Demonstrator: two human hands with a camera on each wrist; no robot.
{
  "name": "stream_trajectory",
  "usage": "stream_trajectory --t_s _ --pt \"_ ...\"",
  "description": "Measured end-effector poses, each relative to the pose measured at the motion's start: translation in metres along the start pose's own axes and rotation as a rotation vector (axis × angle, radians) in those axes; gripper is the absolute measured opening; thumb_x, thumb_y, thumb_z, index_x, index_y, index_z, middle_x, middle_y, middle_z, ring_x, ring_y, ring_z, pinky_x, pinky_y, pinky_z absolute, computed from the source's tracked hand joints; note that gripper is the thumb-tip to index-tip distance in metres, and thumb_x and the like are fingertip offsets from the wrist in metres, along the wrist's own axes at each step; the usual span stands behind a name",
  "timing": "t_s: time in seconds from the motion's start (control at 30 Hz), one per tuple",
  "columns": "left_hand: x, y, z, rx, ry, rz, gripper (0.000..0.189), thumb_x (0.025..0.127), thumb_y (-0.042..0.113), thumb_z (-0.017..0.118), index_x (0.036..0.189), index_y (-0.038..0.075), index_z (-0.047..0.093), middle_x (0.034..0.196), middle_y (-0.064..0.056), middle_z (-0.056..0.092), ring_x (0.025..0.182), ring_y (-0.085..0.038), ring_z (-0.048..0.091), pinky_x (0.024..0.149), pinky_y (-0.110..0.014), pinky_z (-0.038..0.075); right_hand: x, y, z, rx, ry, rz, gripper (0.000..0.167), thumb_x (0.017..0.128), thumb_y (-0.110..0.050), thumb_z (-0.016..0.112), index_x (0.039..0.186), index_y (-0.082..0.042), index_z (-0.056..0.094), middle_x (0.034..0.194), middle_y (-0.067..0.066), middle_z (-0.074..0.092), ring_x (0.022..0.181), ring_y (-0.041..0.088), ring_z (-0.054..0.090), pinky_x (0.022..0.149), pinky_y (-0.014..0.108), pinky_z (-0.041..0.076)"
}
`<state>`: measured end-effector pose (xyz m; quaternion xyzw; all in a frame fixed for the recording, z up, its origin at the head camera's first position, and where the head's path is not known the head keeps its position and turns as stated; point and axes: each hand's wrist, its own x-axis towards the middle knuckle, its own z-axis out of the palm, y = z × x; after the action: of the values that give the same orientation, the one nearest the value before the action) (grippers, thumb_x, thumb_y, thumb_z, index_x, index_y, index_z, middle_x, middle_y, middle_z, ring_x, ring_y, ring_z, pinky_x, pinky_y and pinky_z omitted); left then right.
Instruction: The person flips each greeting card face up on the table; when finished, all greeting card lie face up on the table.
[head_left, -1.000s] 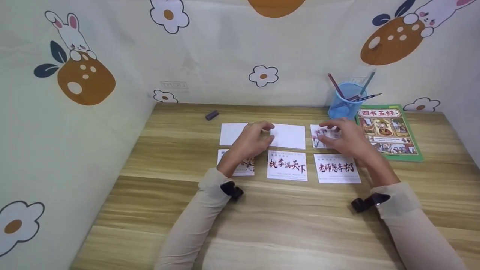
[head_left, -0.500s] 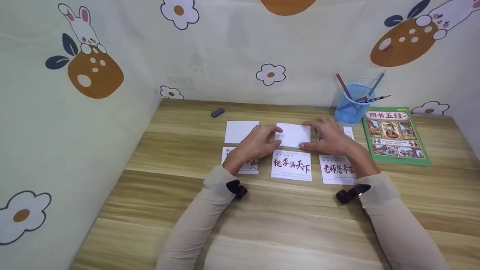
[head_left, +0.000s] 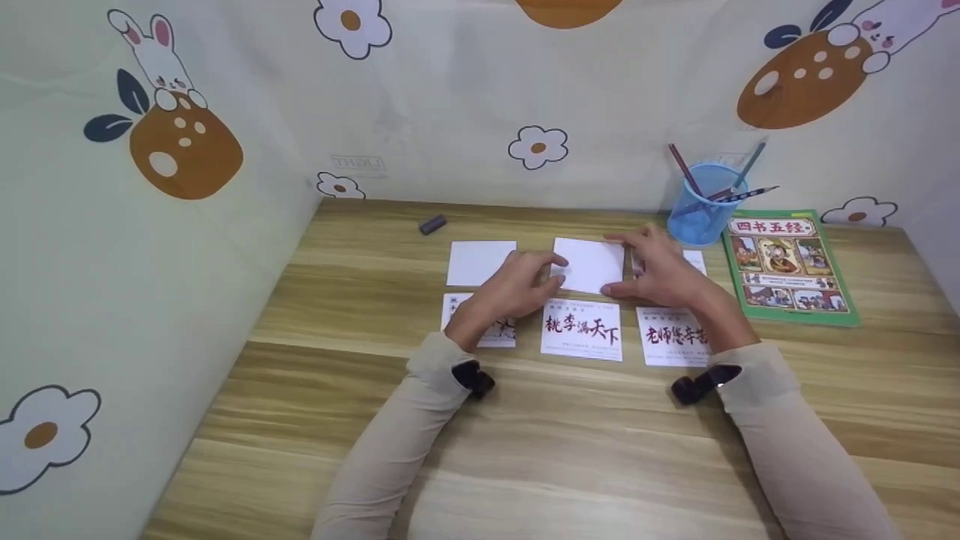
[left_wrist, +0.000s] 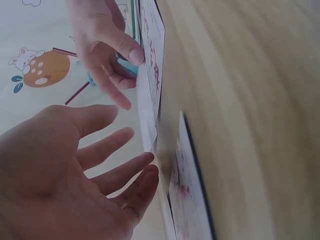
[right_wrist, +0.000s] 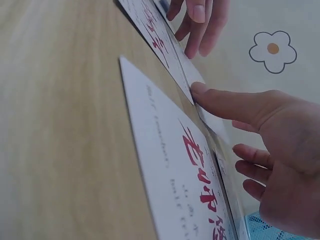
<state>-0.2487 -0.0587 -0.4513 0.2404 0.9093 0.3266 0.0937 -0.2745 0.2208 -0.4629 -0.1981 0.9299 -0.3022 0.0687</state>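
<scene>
In the head view, my right hand [head_left: 660, 270] spans the right side of a blank white card [head_left: 589, 264], thumb at its near corner and index finger at its far corner. My left hand [head_left: 521, 283] is at the same card's left side, thumb and fingers apart; the left wrist view shows that hand's fingers [left_wrist: 107, 145] loosely bent with nothing between them. Another blank card [head_left: 480, 261] lies to the left. Behind my right hand a printed card [head_left: 696, 262] is mostly hidden. Nearer are cards with red Chinese writing [head_left: 582, 330], [head_left: 671, 337] and a picture card [head_left: 455, 302] partly under my left wrist.
A blue mesh pen cup [head_left: 703, 214] with several pencils stands at the back right, beside a green-bordered book [head_left: 791, 270]. A small dark eraser-like block [head_left: 433, 224] lies at the back left. Patterned cloth [head_left: 442, 97] rises behind the wooden table [head_left: 570, 450].
My right hand has moved left from the printed card to the middle blank card. That card has since shifted slightly away and turned a little. My left hand has stayed nearly in place.
</scene>
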Motion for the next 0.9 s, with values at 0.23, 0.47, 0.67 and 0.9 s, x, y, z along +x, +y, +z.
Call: stream_trajectory --t_s 0.23,0.47,0.67,0.9 --pt "-0.0006 0.0005 0.0029 0.038 -0.010 0.050 0.035 0.113 0.023 0.054 0.139 0.008 0.072 0.153 -0.012 0.066 0.152 -0.030 0.052 0.135 -0.046 0.027 0.0033 -0.0046 0.0039 0.036 0.046 0.020 0.085 0.091 -0.030 0.089 0.163 -0.015 0.047 0.149 0.024 0.047 0.134 0.043 0.050 0.112 0.060 0.046" --pt "-0.0031 0.0002 0.0030 0.077 -0.059 -0.008 0.039 0.111 0.029 0.058 0.142 0.010 0.071 0.163 -0.016 0.055 0.158 -0.036 0.042 0.136 -0.051 0.024 0.0032 0.0013 0.0014 -0.078 -0.014 0.023 0.085 0.094 -0.056 0.080 0.160 -0.012 0.052 0.167 0.024 0.044 0.157 0.048 0.030 0.128 0.072 0.019" --pt "-0.0040 0.0019 0.0016 0.111 -0.117 -0.047 0.056 0.098 0.035 0.081 0.149 0.014 0.066 0.170 -0.012 0.046 0.162 -0.034 0.036 0.138 -0.054 0.017 0.0007 0.0026 -0.0009 -0.074 -0.048 -0.021 0.089 0.088 -0.052 0.087 0.160 -0.012 0.052 0.160 0.023 0.050 0.152 0.046 0.034 0.125 0.070 0.023" --pt "-0.0047 0.0053 0.0003 0.107 -0.131 -0.053 0.056 0.099 0.034 0.080 0.150 0.017 0.065 0.170 -0.010 0.046 0.162 -0.033 0.036 0.137 -0.052 0.022 -0.0007 0.0005 -0.0011 -0.039 -0.034 0.000 0.091 0.086 -0.049 0.091 0.162 -0.017 0.051 0.149 0.020 0.052 0.141 0.041 0.038 0.117 0.064 0.029"
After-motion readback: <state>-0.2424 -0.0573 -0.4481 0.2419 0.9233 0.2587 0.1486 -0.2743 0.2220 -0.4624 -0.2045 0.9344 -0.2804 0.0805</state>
